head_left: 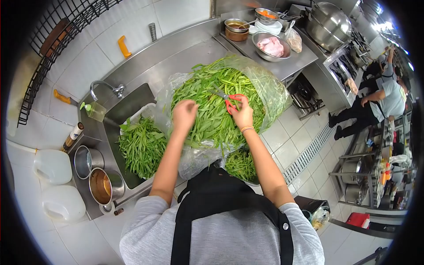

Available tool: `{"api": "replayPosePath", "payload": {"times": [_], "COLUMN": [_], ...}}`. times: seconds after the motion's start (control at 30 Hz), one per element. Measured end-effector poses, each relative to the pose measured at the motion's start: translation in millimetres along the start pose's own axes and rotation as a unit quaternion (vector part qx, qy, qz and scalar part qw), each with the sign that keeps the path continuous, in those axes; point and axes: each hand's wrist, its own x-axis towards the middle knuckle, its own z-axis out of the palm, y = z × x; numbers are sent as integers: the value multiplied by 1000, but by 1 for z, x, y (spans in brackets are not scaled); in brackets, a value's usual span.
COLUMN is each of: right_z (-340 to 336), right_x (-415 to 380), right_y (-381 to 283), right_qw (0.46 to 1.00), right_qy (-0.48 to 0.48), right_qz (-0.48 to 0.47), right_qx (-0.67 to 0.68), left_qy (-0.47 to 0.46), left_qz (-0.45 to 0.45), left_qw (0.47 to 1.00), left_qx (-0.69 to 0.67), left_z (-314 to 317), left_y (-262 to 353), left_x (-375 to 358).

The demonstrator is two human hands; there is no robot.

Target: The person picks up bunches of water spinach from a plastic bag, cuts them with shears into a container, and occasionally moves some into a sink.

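Observation:
A large heap of leafy green vegetables (207, 88) fills an open clear plastic bag (267, 84) on the steel counter in front of me. My right hand (243, 114) grips a pair of scissors (229, 100) with red handles, its blades pointing left over the greens. My left hand (184, 115) is closed with fingers pinched together above the left side of the heap; what they hold, if anything, is too blurred to make out. More long greens (142, 145) lie in the sink at left. Stems and trimmings (240, 166) sit below the bag, partly hidden by my body.
Steel pots (106, 185) and white plastic jugs (63, 203) stand at left, by the sink (132, 106) and its faucet (104, 86). A bowl of raw meat (271, 47) is on the back right counter. At far right another person (388, 99) stands beyond a floor drain (309, 154).

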Motion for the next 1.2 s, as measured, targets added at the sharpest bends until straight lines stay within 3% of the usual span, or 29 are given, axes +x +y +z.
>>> {"api": "replayPosePath", "payload": {"times": [0.1,0.17,0.23,0.37,0.43,0.5,0.63,0.7,0.8,0.83,0.9,0.93,0.97,1.0,1.1,1.17,1.2], "right_z": [-3,-25,-58,-117,-131,-135,-140,-145,-156,-160,-166,-167,-169,-170,-158,-154,-151], "right_x": [-7,-24,-47,-109,-144,-170,-193,-201,-211,-215,-221,-225,-229,-233,-245,-247,-246], "right_y": [3,-1,1,12,48,65,80,81,88,92,104,114,123,132,164,167,161], "right_qw": [1000,1000,982,971,962,950,953,953,953,953,952,949,942,935,960,968,943], "right_qy": [-13,-16,19,11,18,26,36,29,32,36,28,-17,-62,-94,-114,-122,-114], "right_qz": [17,15,-39,57,87,126,122,133,137,136,149,189,230,256,190,173,231], "right_qx": [16,13,182,234,259,286,276,269,269,267,265,252,238,226,173,136,208], "left_qy": [-26,-73,-69,-103,-125,-166,-189,-207,-305,-306,-507,-517,-463,-422,-237,-158,-157], "left_qz": [18,-46,-51,-80,-90,-167,-173,-230,-234,-234,-122,-94,-30,-23,-19,13,15], "left_qw": [999,993,993,990,988,964,936,879,828,828,838,843,882,904,967,978,979], "left_qx": [17,82,77,50,6,-126,-242,-364,-408,-408,-161,-117,-84,-66,-96,-134,-132], "left_z": [59,77,78,57,51,50,62,71,83,84,83,83,89,89,92,111,123], "left_y": [26,21,19,26,34,39,64,74,75,71,67,67,61,69,107,116,120], "left_x": [24,35,37,24,8,-21,-100,-137,-170,-173,-169,-161,-156,-141,-89,-61,-49]}}
